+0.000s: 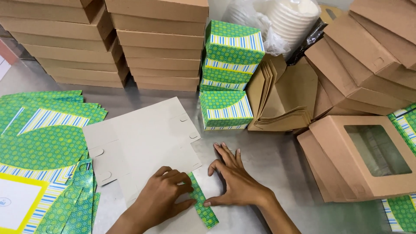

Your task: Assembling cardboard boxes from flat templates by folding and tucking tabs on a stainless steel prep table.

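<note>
A flat, unfolded cardboard box blank point(143, 138) lies grey side up on the steel table. Its near flap point(202, 203) is folded over, showing a green patterned face. My left hand point(161, 197) presses down on the blank just left of that flap, fingers curled. My right hand point(234, 180) lies flat, with fingers spread, at the flap's right edge and touches it with the thumb. Neither hand grips anything.
A pile of flat green blanks point(41, 143) lies at the left. Folded green boxes point(229, 65) stand stacked behind the blank. Brown boxes point(160, 43) are stacked at the back and right, one with a window lid point(368, 160). Folded brown cartons point(281, 99) and white bowls point(294, 17) sit behind.
</note>
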